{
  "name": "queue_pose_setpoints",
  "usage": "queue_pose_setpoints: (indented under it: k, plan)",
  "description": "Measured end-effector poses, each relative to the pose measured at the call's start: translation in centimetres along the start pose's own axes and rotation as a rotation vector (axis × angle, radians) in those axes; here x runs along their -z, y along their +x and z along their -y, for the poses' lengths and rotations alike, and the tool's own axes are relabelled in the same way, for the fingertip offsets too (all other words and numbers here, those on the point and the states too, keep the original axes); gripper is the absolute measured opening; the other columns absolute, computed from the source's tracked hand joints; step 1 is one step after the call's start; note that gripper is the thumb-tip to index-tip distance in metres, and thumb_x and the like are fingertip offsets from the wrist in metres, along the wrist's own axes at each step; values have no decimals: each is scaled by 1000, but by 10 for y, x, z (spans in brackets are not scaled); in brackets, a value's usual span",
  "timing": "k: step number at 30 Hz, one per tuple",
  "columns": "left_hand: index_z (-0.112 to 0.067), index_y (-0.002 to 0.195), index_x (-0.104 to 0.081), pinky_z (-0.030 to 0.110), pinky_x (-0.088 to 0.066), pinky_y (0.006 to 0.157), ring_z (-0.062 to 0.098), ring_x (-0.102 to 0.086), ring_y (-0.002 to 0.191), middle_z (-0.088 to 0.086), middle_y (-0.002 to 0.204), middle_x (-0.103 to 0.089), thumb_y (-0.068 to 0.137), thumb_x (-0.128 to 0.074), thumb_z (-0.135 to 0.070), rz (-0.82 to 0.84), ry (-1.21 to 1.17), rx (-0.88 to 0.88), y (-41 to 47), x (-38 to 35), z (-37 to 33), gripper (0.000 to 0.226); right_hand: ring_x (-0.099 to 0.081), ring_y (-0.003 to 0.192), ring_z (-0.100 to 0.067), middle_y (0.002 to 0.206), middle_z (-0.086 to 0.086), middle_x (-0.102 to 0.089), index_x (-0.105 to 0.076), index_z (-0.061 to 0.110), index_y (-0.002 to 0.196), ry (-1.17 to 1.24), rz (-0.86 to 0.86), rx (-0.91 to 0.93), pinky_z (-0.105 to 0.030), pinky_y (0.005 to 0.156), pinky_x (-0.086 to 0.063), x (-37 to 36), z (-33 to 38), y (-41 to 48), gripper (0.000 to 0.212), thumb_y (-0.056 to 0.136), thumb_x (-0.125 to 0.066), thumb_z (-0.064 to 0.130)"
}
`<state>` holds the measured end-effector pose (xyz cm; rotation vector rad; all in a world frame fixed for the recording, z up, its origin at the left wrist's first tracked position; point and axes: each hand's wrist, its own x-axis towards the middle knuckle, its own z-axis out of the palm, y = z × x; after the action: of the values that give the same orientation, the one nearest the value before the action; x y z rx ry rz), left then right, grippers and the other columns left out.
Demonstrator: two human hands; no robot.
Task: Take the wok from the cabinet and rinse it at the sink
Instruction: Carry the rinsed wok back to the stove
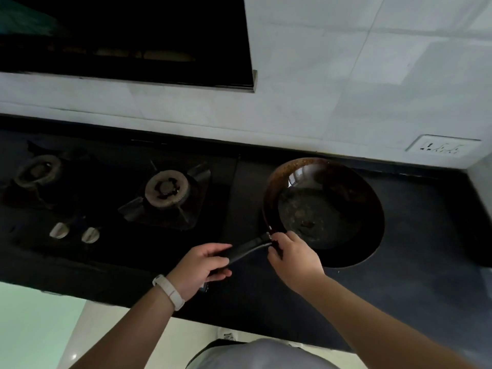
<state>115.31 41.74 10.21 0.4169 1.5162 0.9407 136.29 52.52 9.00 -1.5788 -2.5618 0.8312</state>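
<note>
Closest to me is a pale grey garment (266, 352) at the bottom edge, and from there both forearms reach up toward the wok (323, 206), which I will use as my landmark. My left hand (205, 267), with a white wristband (168, 291) behind it, is wrapped around the outer end of the wok's dark handle (249, 249). My right hand (294, 259) is closed on the same handle where it joins the bowl, fingers curled over the joint. So both hands hold the wok, one behind the other along the handle.

The wok itself sits over the dark countertop (415, 249); I cannot tell whether its base rests there or hangs just above. No sink shows in view, so I judge the rinse has not begun.

I expect it to handle as a stiff, fairly heavy pan, its weight well out from the handle, so the two-hand grip makes sense. The shiny inner wall could be greasy; I would keep off the rim and stay on the handle.

Inside the bowl I see no water, only brownish speckling round the upper wall and dull patches of residue on the flat bottom.

Left of the wok lies a gas burner (166, 190), with a second burner (37, 170) beyond it and two pale knobs (74, 231) nearer me. Behind the wok rises the tiled wall (346, 75), with a socket plate (442, 149) to the right and a black hood (127, 35) high on the left.
</note>
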Motion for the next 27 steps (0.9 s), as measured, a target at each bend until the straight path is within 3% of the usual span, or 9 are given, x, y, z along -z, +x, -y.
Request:
queue_pose_setpoints:
  k: [2, 5, 19, 27]
  plan:
    - [-12, 119, -67, 27, -58, 68, 26, -73, 79, 18, 104, -69, 93, -61, 2, -6, -1, -9, 6, 4, -5, 31, -54, 124, -23, 133, 0, -56, -52, 25, 145, -89, -66, 183, -37, 94, -51, -1, -5, 7, 47, 100, -54, 38]
    - [-11, 119, -68, 27, -59, 69, 27, -74, 80, 21, 109, -68, 92, -60, 4, -3, -4, -3, 16, 12, -13, 31, -45, 138, -27, 148, -4, -50, -47, 25, 150, -188, 16, 383, -41, 110, -41, -6, -5, 25, 54, 99, -56, 38]
    - [-7, 119, -67, 31, -60, 80, 29, -73, 94, 17, 116, -67, 91, -62, 3, 46, -15, -29, 43, 39, -41, 30, -43, 137, -26, 146, -1, -51, -49, 22, 148, -176, 21, 236, -43, 109, -43, -15, 23, 59, 46, 103, -48, 34]
    - [-17, 117, -68, 39, -57, 89, 23, -66, 102, 9, 113, -66, 96, -59, -7, 37, 15, -90, 38, 61, -36, 25, -43, 139, -26, 147, -1, -50, -47, 21, 149, -168, 5, 181, -43, 108, -43, -12, 35, 50, 50, 103, -49, 38]
